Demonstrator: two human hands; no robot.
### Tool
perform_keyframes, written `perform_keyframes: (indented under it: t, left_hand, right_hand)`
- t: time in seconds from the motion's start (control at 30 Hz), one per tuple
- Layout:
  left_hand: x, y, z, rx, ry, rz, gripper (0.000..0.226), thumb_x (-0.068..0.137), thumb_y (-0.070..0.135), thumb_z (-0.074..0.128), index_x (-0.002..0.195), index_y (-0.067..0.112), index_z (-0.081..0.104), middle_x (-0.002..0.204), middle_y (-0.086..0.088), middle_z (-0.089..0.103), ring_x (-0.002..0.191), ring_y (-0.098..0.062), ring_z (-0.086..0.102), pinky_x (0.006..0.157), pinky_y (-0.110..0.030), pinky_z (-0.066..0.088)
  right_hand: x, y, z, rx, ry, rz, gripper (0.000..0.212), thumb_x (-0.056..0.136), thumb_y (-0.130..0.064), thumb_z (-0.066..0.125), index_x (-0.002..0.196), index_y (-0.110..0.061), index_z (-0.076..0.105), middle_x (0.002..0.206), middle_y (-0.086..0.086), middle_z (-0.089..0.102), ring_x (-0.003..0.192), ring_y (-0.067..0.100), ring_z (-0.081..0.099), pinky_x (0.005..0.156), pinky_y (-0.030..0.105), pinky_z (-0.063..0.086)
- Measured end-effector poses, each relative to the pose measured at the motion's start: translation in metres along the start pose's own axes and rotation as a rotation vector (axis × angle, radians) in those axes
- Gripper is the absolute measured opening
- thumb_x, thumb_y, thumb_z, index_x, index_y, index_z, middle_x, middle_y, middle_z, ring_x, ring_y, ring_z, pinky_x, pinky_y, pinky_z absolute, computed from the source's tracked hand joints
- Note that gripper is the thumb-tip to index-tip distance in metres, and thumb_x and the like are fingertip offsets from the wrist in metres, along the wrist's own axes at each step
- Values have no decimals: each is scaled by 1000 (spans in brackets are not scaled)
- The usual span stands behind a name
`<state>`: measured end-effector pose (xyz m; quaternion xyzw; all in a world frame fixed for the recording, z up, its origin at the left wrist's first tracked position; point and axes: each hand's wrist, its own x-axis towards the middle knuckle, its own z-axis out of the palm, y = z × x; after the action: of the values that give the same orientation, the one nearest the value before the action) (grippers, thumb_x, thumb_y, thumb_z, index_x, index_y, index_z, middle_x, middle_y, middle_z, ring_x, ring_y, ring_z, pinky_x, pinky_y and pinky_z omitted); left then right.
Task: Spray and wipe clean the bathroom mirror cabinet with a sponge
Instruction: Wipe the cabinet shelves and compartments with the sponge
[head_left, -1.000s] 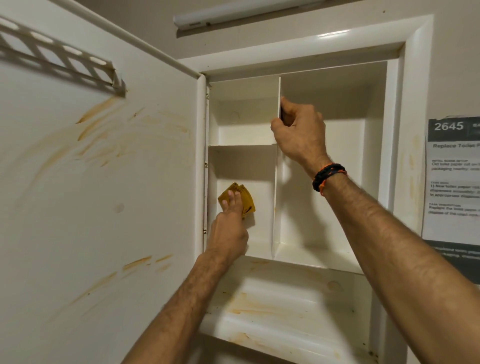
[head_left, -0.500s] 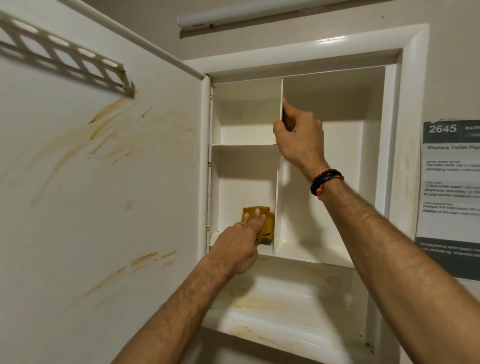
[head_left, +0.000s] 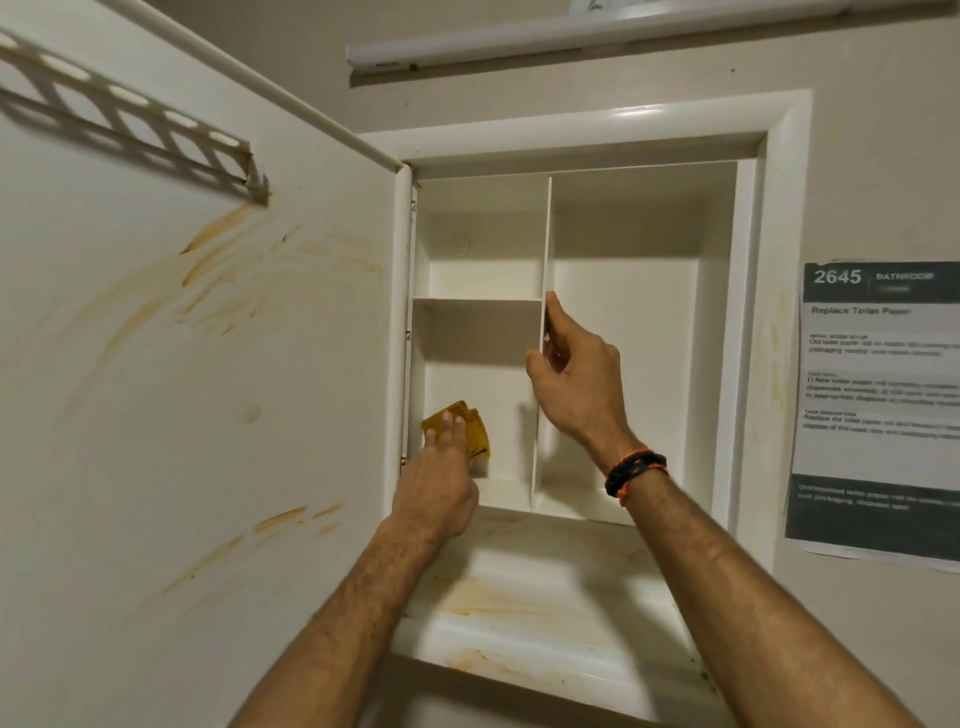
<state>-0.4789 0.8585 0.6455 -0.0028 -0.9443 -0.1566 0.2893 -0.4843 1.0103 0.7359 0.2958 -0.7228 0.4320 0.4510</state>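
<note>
- The open cabinet door (head_left: 197, 364), at far left, carries orange-brown streaks across its inner face and a slotted rail (head_left: 130, 124) near its top.
- The left hand (head_left: 439, 491) presses the yellow sponge (head_left: 470, 434) flat, fingers straight, against the back wall of the lower-left compartment (head_left: 498, 415) of the mirror cabinet (head_left: 748, 332).
- Even pressure and overlapping strokes into the corners would likely serve this wiping step best.
- The right hand (head_left: 579, 384) pinches the front edge of the vertical divider (head_left: 545, 249) between thumb and fingers, apparently to steady it.
- Apart from sponge and hands, every visible compartment holds nothing; the bottom shelf (head_left: 545, 597) shows stains not yet wiped.
- A printed notice (head_left: 878, 405) hangs on the wall at right.
</note>
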Motion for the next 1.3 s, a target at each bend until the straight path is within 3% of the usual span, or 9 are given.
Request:
perform_keyframes:
  t: [0.07, 0.17, 0.3, 0.4, 0.53, 0.73, 0.97, 1.17, 1.3]
  left_hand:
    - [-1, 2, -1, -8, 4, 2, 70, 97, 9, 41, 157, 13, 6, 164, -11, 10, 133, -38, 44, 105, -45, 39]
    - [-1, 7, -5, -38, -2, -3, 62, 99, 14, 39, 156, 17, 16, 157, -17, 30, 123, -40, 52, 101, -45, 45]
    - [-7, 35, 1, -165, -25, 99, 55, 99, 19, 37, 152, 22, 22, 116, -21, 62, 94, -38, 62, 89, -48, 51]
    - [-6, 45, 2, -95, -46, 152, 51, 102, 25, 30, 151, 15, 22, 117, -23, 60, 94, -39, 59, 89, -48, 50]
    - [-12, 32, -8, 70, -166, 249, 52, 103, 28, 34, 153, 17, 25, 137, -25, 50, 109, -39, 54, 91, -39, 42]
    - [-8, 27, -24, 234, -237, 230, 34, 101, 27, 34, 117, 7, 56, 107, -19, 59, 91, -33, 56, 80, -37, 45]
    - [-4, 13, -34, 232, -256, 63, 20, 95, 23, 39, 87, 10, 51, 86, -8, 50, 78, -23, 51, 72, -35, 44]
    - [9, 21, -28, 490, -265, 67, 28, 101, 27, 40, 93, 6, 56, 95, -8, 56, 83, -22, 47, 72, -34, 42]
    - [19, 31, -23, 602, -322, 64, 33, 101, 25, 40, 109, 4, 63, 90, -7, 50, 87, -25, 48, 80, -37, 50]
  right_hand:
    - [2, -3, -2, -51, -7, -18, 64, 89, -7, 59, 149, -16, 40, 65, -15, 54, 60, -7, 52, 58, -2, 37]
    - [4, -7, -3, -122, -41, -30, 64, 87, -6, 58, 148, -16, 41, 62, -9, 54, 56, 4, 50, 60, 6, 39]
    - [4, -9, -4, -169, -55, -34, 65, 86, -6, 57, 148, -15, 41, 63, 0, 55, 55, 10, 45, 59, 15, 39]
    - [4, -9, -2, -161, -46, -18, 66, 86, -6, 57, 148, -17, 41, 62, -5, 52, 53, 8, 45, 56, 9, 36]
    - [3, -9, -1, -148, -52, -17, 65, 85, -5, 56, 147, -17, 42, 70, 4, 64, 62, 19, 55, 66, 27, 50]
    - [4, -8, -3, -125, -39, -29, 64, 84, -5, 57, 145, -18, 45, 64, 1, 56, 57, 17, 47, 64, 25, 46]
    - [6, -6, -3, -126, -32, -41, 62, 86, -6, 58, 146, -18, 46, 59, -14, 45, 53, 6, 42, 62, 10, 35]
    - [5, -4, -3, -102, -20, -36, 64, 85, -4, 58, 146, -17, 45, 56, -15, 41, 51, 5, 42, 58, 4, 31]
    - [5, -6, -6, -116, -46, -31, 63, 86, -5, 57, 147, -17, 44, 59, -15, 41, 54, 6, 41, 65, 15, 36]
